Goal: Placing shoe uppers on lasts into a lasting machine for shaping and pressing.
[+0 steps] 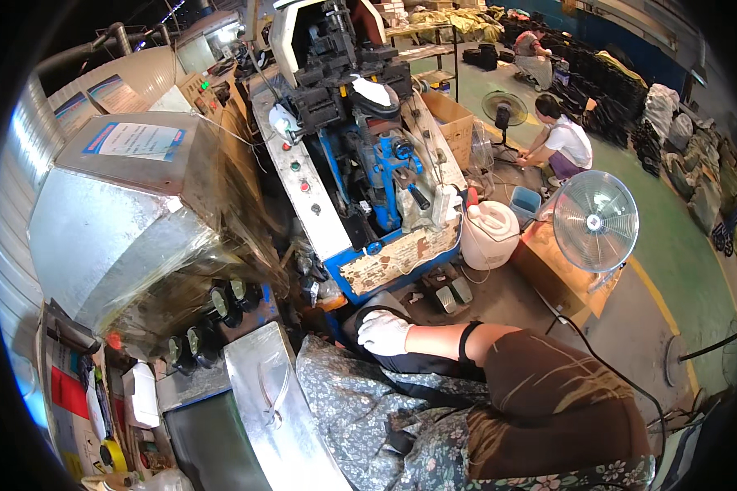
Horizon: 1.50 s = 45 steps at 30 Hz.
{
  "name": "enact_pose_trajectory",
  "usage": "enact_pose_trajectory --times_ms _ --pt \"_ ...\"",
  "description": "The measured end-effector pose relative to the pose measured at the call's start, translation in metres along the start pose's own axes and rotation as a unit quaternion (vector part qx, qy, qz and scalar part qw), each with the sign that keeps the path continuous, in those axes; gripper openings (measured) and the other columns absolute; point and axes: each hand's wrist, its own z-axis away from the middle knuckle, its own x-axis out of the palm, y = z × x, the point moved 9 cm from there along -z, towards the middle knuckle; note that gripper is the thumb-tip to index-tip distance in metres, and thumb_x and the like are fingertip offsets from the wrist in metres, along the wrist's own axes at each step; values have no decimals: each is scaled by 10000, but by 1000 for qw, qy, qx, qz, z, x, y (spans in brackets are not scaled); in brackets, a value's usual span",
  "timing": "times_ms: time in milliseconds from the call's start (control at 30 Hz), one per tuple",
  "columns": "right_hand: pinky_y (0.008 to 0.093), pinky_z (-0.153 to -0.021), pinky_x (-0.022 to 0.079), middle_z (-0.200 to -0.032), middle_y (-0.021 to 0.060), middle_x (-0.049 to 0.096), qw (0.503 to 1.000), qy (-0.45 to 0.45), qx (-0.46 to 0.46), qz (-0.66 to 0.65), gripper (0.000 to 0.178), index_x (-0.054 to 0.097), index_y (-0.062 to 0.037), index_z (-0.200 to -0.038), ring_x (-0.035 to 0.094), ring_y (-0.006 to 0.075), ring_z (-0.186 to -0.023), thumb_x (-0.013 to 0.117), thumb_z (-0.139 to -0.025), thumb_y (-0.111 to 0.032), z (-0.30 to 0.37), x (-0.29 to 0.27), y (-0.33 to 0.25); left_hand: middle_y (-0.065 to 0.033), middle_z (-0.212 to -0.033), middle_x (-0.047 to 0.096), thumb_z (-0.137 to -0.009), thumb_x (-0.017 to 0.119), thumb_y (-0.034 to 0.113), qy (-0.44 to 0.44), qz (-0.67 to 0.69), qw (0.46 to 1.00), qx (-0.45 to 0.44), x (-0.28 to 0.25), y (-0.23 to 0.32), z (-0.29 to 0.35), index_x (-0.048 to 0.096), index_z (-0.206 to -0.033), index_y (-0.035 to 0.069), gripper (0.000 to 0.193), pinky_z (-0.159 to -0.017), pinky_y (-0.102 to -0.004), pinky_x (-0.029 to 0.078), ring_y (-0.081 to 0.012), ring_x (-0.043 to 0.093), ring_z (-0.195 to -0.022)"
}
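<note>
My right hand (384, 332), in a white glove, rests palm down on my black-clad knee (424, 365). Its fingers lie over the knee and nothing shows in them. A patterned apron (344, 409) covers my lap. My left hand is not seen. Ahead of my knee stands a blue and white shoe-making machine (397, 262) with blue clamps and a black handle (418, 196). On its upper part sits a dark shoe-shaped piece with a white top (374, 92). Several black shoe pieces (225, 303) stand at the end of a conveyor (213, 446) to my left.
A metal hood (115, 209) rises at the left. To the right are a white bucket (490, 235), a cardboard box (549, 270) and a round fan (595, 221). One co-worker (567, 141) crouches beyond, another (534, 59) farther back. Black heaps line the far wall.
</note>
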Motion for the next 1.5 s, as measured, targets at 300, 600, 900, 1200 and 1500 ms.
enact_pose_trajectory --times_ms 300,600,900,1200,1500 --pt "408 -817 531 -1073 169 696 912 -142 -98 -373 785 332 -79 -1545 682 307 -963 671 -913 -398 -78 -56 -203 -176 -1219 676 -975 581 358 -89 399 905 -119 58 30 16 600 -1295 36 455 -999 -458 481 -337 611 -1159" --pt "446 -642 548 -962 164 700 948 98 -179 -243 264 632 -100 -1119 707 300 -854 611 -891 -232 -27 -117 -195 -147 -1216 685 -981 545 410 -204 701 628 -269 177 111 30 615 -1282 74 457 -996 -459 478 -313 604 -1179" --pt "464 -699 554 -1189 165 619 947 25 -277 -161 449 564 -126 -1261 682 339 -876 654 -845 -269 15 -110 -198 -109 -903 643 -1035 471 497 -191 565 777 -200 203 140 -10 620 -950 16 511 -750 -346 546 -215 641 -818" --pt "447 -529 513 -894 140 588 933 33 -349 -85 325 593 -85 -900 651 305 -687 692 -770 -366 18 -138 -201 -97 -757 629 -1042 482 407 -255 479 819 -188 211 177 -13 637 -836 -4 485 -622 -315 533 -189 622 -676" --pt "475 -786 524 -990 178 673 919 -123 -291 -233 481 648 -89 -1143 662 373 -900 726 -769 -381 -34 -91 -153 -182 -1588 304 -902 563 668 -197 364 892 181 194 201 5 283 -1563 12 973 -1213 -452 206 -310 283 -1469"
